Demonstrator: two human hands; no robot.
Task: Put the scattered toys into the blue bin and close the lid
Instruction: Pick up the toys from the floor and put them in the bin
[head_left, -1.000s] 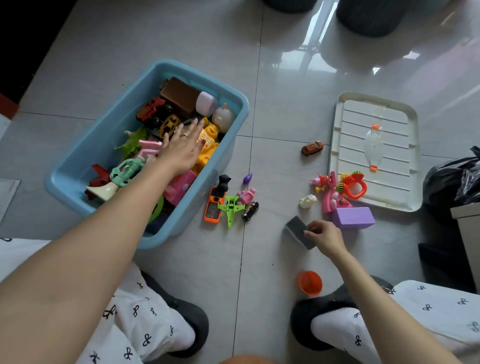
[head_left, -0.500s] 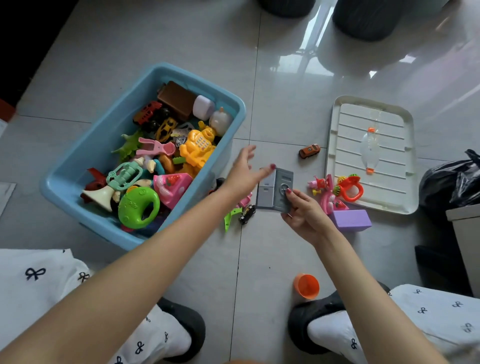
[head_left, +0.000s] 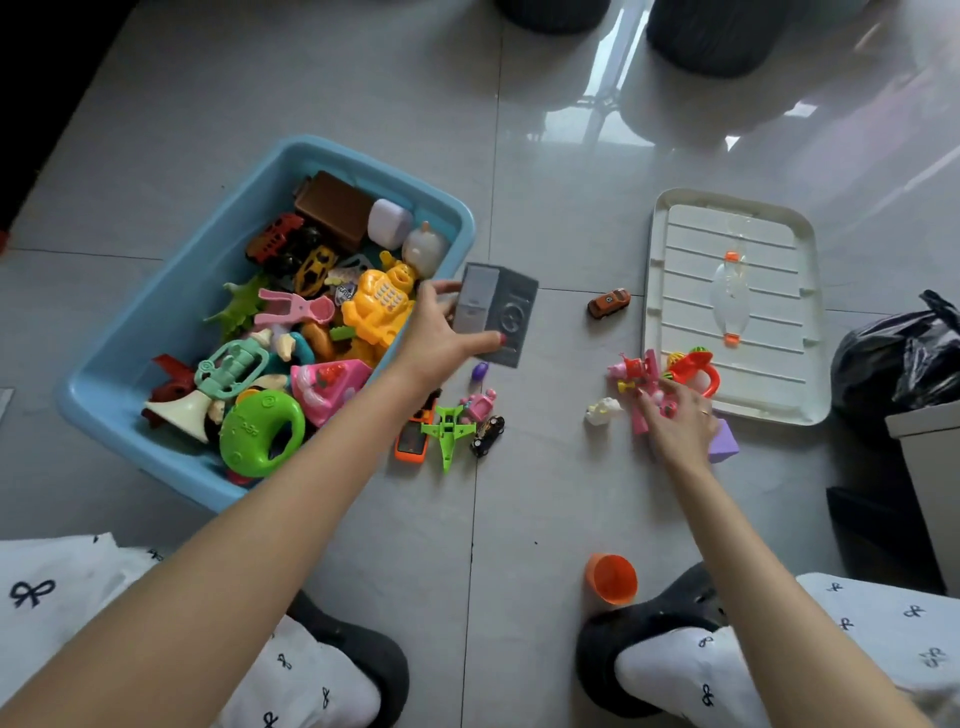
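Nearest you on the floor, an orange cup (head_left: 611, 578) is lying on its side just beside your right slipper (head_left: 649, 654). Farther out, your right hand (head_left: 678, 426) is resting on the pink toy cluster (head_left: 641, 382), its fingers curling down onto it — whether they are actually gripping it you cannot tell. It is partly covering a purple block (head_left: 724, 442), and a small white figure (head_left: 601, 411) is lying just to its left.

Between your arms, an orange toy phone (head_left: 411, 441), a green plane (head_left: 447, 428), a small black car (head_left: 487, 428) and a pink figure (head_left: 480, 402) are lying bunched together near the bin's right wall.

Your left hand (head_left: 441, 338) is pinching a grey toy safe (head_left: 496, 312) between thumb and fingers, holding it in the air just beside the right rim of the blue bin (head_left: 124, 332) — not yet over it. The bin is sitting open, already holding a heap of toys.

Beyond your right hand, the white lid (head_left: 732, 306) is lying flat on the floor, well apart from the bin, with a small orange car (head_left: 609, 302) near its left edge.
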